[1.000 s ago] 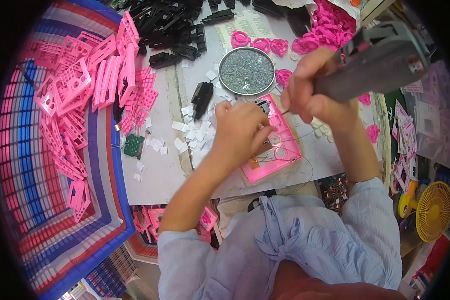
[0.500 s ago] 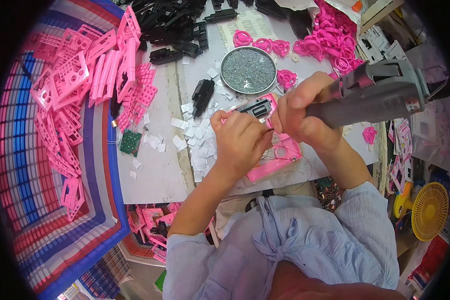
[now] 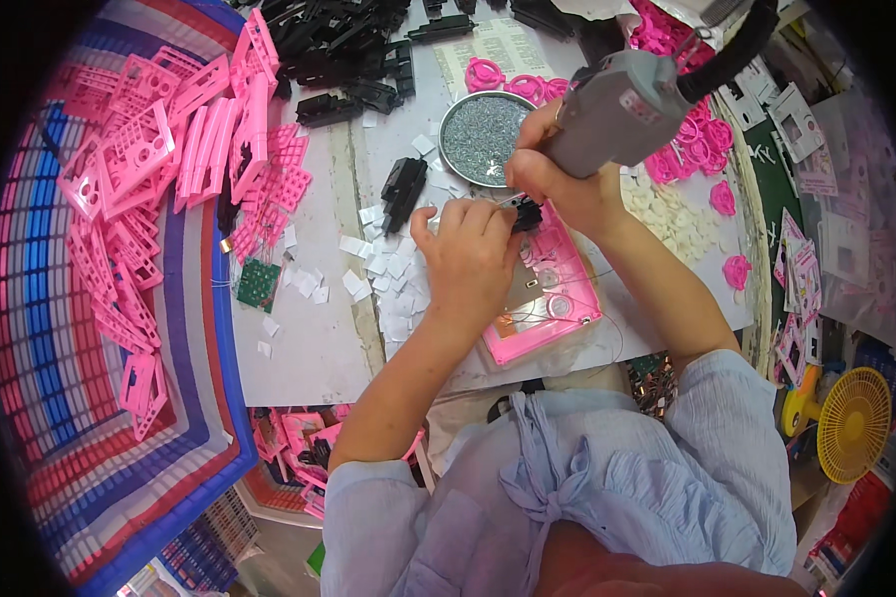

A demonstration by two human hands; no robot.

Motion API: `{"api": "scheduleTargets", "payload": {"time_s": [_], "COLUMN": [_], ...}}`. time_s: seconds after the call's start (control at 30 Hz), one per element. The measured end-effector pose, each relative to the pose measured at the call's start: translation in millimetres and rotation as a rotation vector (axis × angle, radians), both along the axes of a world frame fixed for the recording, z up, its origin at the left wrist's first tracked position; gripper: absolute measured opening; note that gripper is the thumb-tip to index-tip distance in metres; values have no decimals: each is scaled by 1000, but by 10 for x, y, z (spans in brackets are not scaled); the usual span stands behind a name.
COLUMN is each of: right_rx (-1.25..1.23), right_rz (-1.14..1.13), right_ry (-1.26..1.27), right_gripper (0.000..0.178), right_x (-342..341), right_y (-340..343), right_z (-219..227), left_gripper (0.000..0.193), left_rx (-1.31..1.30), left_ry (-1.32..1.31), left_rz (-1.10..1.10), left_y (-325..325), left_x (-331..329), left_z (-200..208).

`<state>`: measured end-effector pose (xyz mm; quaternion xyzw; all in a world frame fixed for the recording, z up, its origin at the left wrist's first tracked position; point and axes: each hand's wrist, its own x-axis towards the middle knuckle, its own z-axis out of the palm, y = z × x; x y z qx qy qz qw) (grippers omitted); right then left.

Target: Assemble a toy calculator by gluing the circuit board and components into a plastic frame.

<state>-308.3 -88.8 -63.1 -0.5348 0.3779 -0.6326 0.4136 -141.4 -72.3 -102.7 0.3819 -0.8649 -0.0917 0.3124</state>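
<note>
My right hand [image 3: 558,181] is wrapped round a grey electric screwdriver [image 3: 619,111] with a black cable. It is beside a round metal dish [image 3: 441,151] of small screws [image 3: 482,137], and the tool's tip is hidden. On the table in front of me lies an open pink plastic casing [image 3: 513,345] with thin wires in it. My left hand [image 3: 466,261] lies over its left side, fingers curled and pressing against a black plastic part [image 3: 528,214] at the casing's far end. The fingertips are partly hidden.
Black plastic parts [image 3: 338,50] heap at the far left, pink rings [image 3: 702,144] at the far right. White paper squares [image 3: 393,284] and cream pieces [image 3: 667,214] flank the casing. A striped bag [image 3: 194,328] holds pink panels [image 3: 129,169]. A yellow fan [image 3: 853,423] stands right.
My right hand has raised the screwdriver away from the casing, toward the screw dish, turning its rear end upward and away. My left hand has shifted slightly, and more of the casing shows.
</note>
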Motion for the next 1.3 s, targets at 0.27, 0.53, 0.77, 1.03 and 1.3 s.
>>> {"api": "scheduleTargets", "payload": {"time_s": [0.27,0.53,0.77,1.03,1.3], "right_rx": [39,130,152,166,239], "right_rz": [25,232,-486,-606,-632], "right_ry": [109,-217,1258,629,662], "right_gripper": [29,36,30,18,14], "right_x": [9,-578,-2156,-1767,-1181], "right_y": [-22,-447,-495,73,551], "right_z": [-25,264,-323,-501,-472], "left_gripper": [35,33,26,40,22], "left_rx": [104,213,533,714,880], "left_ry": [38,180,-62,-322,275], "left_rz": [-98,-190,21,97,-322], "left_y": [-98,-109,563,1251,727], "left_x": [-9,201,1806,2248,368], "left_z": [40,358,1421,1093,422]}}
